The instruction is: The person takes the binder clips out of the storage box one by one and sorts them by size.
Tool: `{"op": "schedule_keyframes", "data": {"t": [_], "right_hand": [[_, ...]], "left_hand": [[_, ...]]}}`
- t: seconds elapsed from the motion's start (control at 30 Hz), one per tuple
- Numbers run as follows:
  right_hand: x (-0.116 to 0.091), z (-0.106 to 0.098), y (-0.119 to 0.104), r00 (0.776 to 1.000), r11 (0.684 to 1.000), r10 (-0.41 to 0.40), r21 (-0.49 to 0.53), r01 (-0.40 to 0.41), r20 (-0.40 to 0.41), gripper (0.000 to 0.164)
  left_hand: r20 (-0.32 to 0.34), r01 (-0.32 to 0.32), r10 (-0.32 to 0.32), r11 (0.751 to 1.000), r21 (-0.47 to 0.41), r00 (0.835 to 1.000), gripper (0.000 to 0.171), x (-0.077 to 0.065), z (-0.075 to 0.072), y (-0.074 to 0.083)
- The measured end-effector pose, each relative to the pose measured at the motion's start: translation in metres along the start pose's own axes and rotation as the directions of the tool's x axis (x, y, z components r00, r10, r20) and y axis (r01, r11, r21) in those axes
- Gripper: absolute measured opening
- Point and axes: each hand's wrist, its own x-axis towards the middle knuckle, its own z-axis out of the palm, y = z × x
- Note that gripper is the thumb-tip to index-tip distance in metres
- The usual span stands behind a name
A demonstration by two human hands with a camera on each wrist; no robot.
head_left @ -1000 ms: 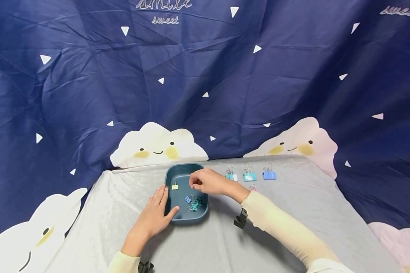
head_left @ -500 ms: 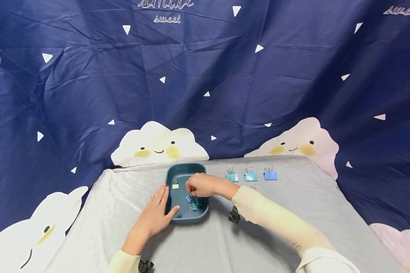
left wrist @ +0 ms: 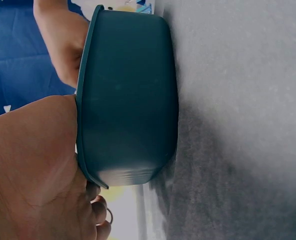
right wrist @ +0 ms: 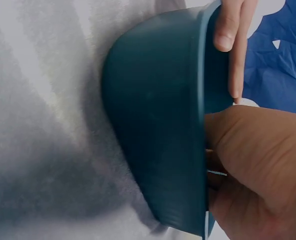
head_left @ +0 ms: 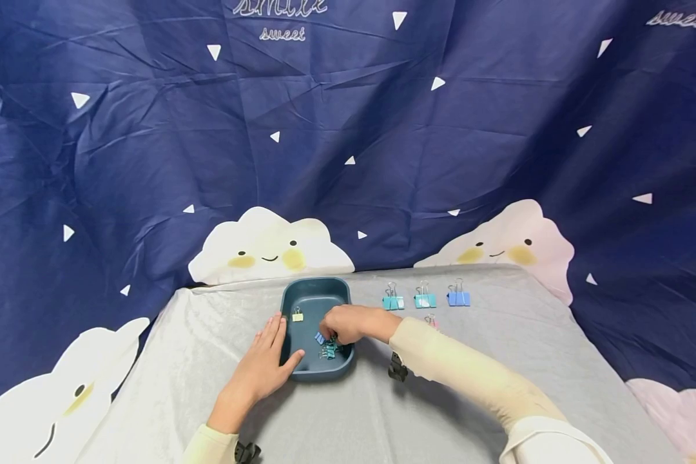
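A dark teal tray [head_left: 319,374] stands on the grey cloth. My left hand [head_left: 261,364] rests along its left side, fingers spread over the rim and thumb over the near corner. Inside, my right hand [head_left: 348,323] reaches down with bent fingers to a small pile of teal binder clips [head_left: 328,351]. Beside its fingertips lies a small blue binder clip [head_left: 319,338]. A thin metal wire [right wrist: 217,173] shows by the right fingers in the right wrist view; I cannot tell whether they grip a clip. A yellow binder clip [head_left: 298,316] sits near the tray's left wall.
Right of the tray, two teal-and-white binder clips [head_left: 393,302] and a larger blue binder clip [head_left: 459,298] form a row. A pink binder clip [head_left: 431,321] lies in front, partly behind the right forearm. A navy curtain [head_left: 348,129] with clouds hangs behind the table.
My right hand has come down and nearer into the tray, from above its right side to the teal clips. The left hand stays at the rim.
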Motion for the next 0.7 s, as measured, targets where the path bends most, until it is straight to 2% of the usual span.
{"op": "schedule_keyframes", "data": {"t": [0.17,0.37,0.7], "right_hand": [[-0.0007,0.0042,0.0017,1.000,1.000,-0.002,-0.022,0.001,-0.019,0.012],[-0.0030,0.0079,0.0031,0.997,0.999,-0.026,-0.023,0.024,-0.078,0.019],[-0.0035,0.0101,0.0072,0.989,0.999,-0.037,0.030,0.042,-0.146,0.016]], "left_hand": [[-0.014,-0.008,0.008,1.000,0.000,1.000,0.087,-0.0013,0.0003,0.0001],[0.006,0.005,-0.005,1.000,0.001,1.000,0.086,-0.0014,-0.0006,0.0018],[-0.005,0.002,-0.002,1.000,0.013,1.000,0.086,-0.0008,-0.0012,0.0021]]}}
